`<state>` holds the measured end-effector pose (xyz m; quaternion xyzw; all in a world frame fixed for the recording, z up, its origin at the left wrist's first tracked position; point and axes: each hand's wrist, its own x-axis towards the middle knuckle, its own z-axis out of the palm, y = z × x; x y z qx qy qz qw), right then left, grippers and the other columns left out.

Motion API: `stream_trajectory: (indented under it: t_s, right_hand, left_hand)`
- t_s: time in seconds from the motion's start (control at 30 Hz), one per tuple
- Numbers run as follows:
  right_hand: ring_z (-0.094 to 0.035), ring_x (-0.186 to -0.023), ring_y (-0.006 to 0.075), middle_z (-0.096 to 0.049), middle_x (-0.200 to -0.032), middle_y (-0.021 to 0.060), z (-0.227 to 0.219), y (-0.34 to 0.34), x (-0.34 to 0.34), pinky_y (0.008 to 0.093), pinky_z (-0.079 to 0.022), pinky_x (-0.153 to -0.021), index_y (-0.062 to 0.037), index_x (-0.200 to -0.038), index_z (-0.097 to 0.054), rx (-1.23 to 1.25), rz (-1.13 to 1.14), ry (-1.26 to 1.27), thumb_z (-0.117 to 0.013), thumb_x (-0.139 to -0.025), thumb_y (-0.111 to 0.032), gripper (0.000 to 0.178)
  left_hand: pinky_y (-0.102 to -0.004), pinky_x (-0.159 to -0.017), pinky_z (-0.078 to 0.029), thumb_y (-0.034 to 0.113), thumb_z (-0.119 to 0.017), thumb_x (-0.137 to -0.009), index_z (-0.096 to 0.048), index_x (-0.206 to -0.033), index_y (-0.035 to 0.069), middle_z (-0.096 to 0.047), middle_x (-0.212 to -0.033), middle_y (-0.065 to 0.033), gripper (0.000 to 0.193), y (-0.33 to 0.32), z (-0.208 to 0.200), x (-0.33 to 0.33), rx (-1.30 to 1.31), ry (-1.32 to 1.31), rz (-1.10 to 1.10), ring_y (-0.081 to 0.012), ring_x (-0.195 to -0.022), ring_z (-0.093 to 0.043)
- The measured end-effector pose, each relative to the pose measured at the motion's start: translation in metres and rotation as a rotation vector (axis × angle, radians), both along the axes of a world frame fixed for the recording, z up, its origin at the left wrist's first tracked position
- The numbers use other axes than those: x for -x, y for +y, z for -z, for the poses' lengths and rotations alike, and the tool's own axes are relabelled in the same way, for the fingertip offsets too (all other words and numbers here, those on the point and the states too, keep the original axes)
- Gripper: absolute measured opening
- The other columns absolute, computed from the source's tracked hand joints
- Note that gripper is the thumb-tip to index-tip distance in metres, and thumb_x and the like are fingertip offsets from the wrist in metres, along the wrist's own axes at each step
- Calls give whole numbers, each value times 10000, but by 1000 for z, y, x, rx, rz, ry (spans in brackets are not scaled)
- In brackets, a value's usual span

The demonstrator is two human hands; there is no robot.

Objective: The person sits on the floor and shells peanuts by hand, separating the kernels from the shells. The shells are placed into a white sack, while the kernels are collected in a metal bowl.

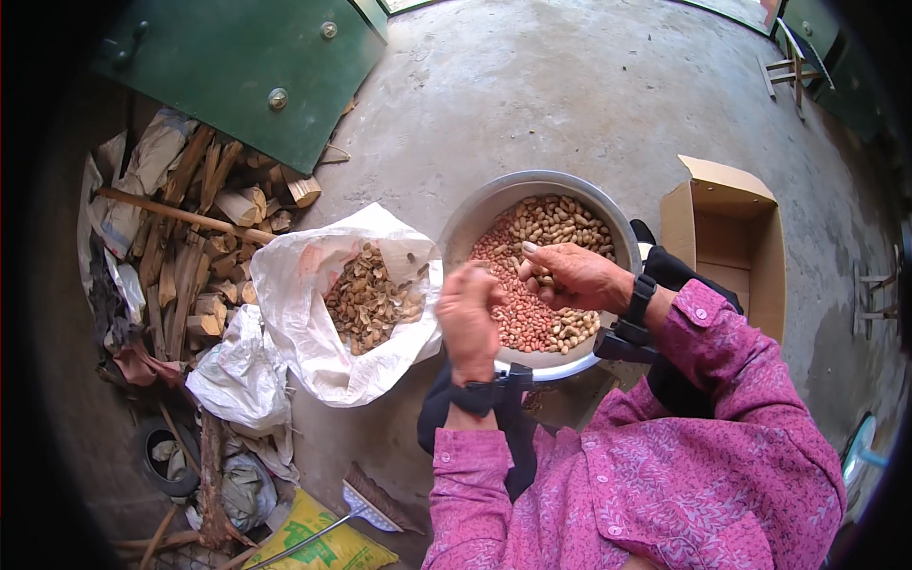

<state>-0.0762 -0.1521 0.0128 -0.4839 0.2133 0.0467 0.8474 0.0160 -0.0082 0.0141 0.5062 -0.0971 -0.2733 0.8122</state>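
A wide metal basin [462, 211] in front of me holds red shelled kernels [521, 321] on its left side and unshelled peanuts [560, 220] at its far and right side. Over the basin's middle, my right hand [581, 274] is curled palm-inward, with what look like a few unshelled peanuts in its fingers. My left hand [467, 318] is closed above the basin's left rim, its fingers bent and slightly blurred; whatever they grip is hidden. Left of it stands an open white woven sack [294, 328] with broken peanut shells [366, 299] inside.
An open cardboard box [731, 228] stands right of the basin. Split firewood [204, 256] is piled at the left by a green door [228, 66]. Nearer lie a brush [372, 502], a yellow bag [318, 537] and a small tire [169, 458]. Stools stand far right.
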Motion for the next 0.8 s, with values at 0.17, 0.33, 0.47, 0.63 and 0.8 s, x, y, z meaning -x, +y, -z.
stream_trajectory:
  t_s: [0.17,0.33,0.47,0.63,0.8]
  right_hand:
    - [-505,-602,128,-542,-739,38,-15,2,-1,243,-419,-505,38,-941,-553,-261,21,130,-403,-946,-357,423]
    - [-548,-640,145,-569,-744,56,0,0,-7,272,-445,-523,67,-1075,-498,-257,-87,144,-447,-930,-285,384]
    - [-562,-616,143,-577,-724,58,31,-4,-5,275,-446,-502,23,-1064,-444,214,-143,-31,-488,-876,-288,366]
    - [-528,-542,108,-520,-663,21,23,3,-5,228,-439,-451,-50,-808,-539,127,-70,-9,-422,-882,-544,513]
    - [-523,-540,103,-522,-692,26,26,1,-3,218,-447,-472,-15,-842,-552,221,-94,-41,-434,-885,-531,532]
  left_hand:
    - [-222,-576,-462,277,-524,-892,-556,-952,76,-607,-804,-35,212,19,-19,-25,96,196,-386,-108,-676,-571]
    - [-208,-622,-458,159,-607,-847,-575,-1040,20,-640,-914,-54,241,13,-1,-1,-232,-56,61,-109,-767,-589]
    - [-212,-706,-488,36,-625,-815,-572,-1047,-32,-642,-955,-99,248,4,1,8,-200,-117,247,-118,-815,-605]
    - [-222,-742,-499,-3,-600,-822,-574,-1037,-48,-644,-953,-119,221,4,12,9,-235,-242,287,-129,-818,-616]
    - [-220,-703,-500,2,-594,-829,-582,-988,-33,-646,-911,-96,164,3,9,11,-277,-242,329,-121,-784,-617]
